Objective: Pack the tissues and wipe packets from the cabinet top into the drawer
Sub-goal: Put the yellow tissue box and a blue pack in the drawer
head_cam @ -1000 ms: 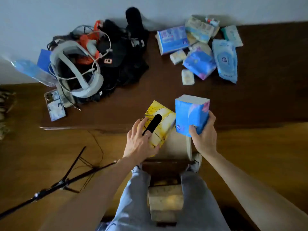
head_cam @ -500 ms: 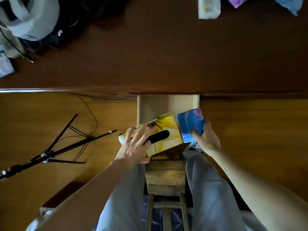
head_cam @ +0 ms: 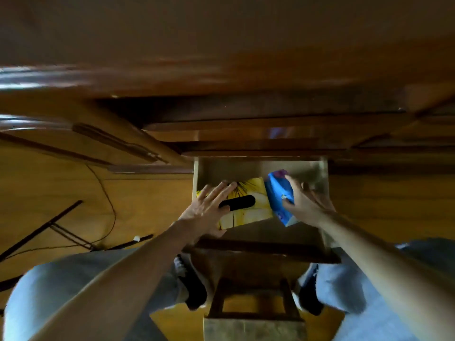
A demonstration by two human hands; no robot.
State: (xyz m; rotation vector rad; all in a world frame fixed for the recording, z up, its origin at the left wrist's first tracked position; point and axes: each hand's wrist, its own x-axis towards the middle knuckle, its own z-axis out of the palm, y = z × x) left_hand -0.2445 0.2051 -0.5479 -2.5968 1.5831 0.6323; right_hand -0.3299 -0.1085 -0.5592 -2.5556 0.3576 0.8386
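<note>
A yellow tissue box (head_cam: pixel 248 212) with a black slot lies inside the open drawer (head_cam: pixel 261 168), toward its left side. My left hand (head_cam: pixel 209 210) grips it, fingers spread over the top and thumb under its near edge. A blue tissue pack (head_cam: pixel 279 196) stands tilted just to the right of the yellow box, inside the drawer. My right hand (head_cam: pixel 305 203) holds that blue pack from its right side. The cabinet top (head_cam: pixel 221 33) fills the upper view, blurred; no other packets show on it.
A wooden stool (head_cam: pixel 253 301) stands below the drawer between my knees. A black tripod (head_cam: pixel 61 232) and a thin cable (head_cam: pixel 108 203) lie on the floor at the left. The drawer's dark front panel (head_cam: pixel 266 249) is toward me.
Both hands have lowered from the cabinet top's front edge into the drawer, carrying the yellow box and the blue pack. The view has dropped, so the packets on the cabinet top are out of sight.
</note>
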